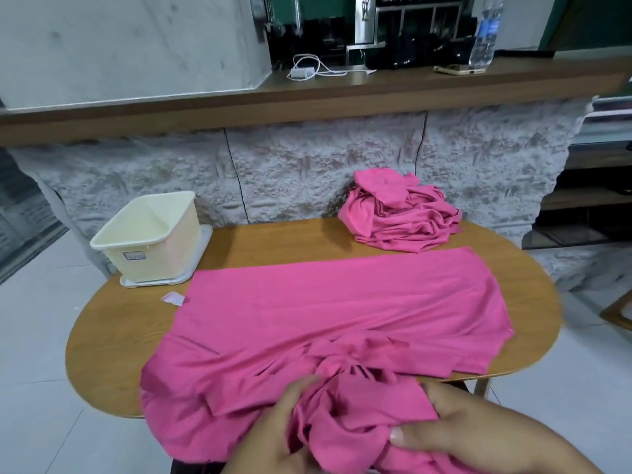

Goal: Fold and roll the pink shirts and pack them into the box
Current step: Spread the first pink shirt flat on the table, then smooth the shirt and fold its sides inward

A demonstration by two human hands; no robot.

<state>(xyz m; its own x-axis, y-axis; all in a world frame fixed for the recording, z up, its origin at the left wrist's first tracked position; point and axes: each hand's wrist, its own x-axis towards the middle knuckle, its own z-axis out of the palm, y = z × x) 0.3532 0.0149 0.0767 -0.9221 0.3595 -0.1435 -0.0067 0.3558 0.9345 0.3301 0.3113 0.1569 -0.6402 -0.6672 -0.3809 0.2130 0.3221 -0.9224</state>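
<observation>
Oval wooden table (113,336) stood against a rough stone wall, with one pink shirt (342,302) spread across it and both hands at its near edge.

The left hand (284,434) and right hand (485,436) were close together, each gripping the bunched, crumpled near end of the pink shirt, the left with its fingers curled into the folds and the right with its thumb pressed on top of the cloth. The rest of the shirt lay mostly flat, its near left part hanging over the table's edge. A pile of pink shirts (400,213) sat heaped at the far right of the table beside the wall. The cream box (160,258) stood at the far left on a white tray (205,241), well apart from the hands, with a small paper scrap (173,298) just in front of it. On the counter above stood a water bottle (485,32), a phone (458,70) and a white charger cable (307,68).
</observation>
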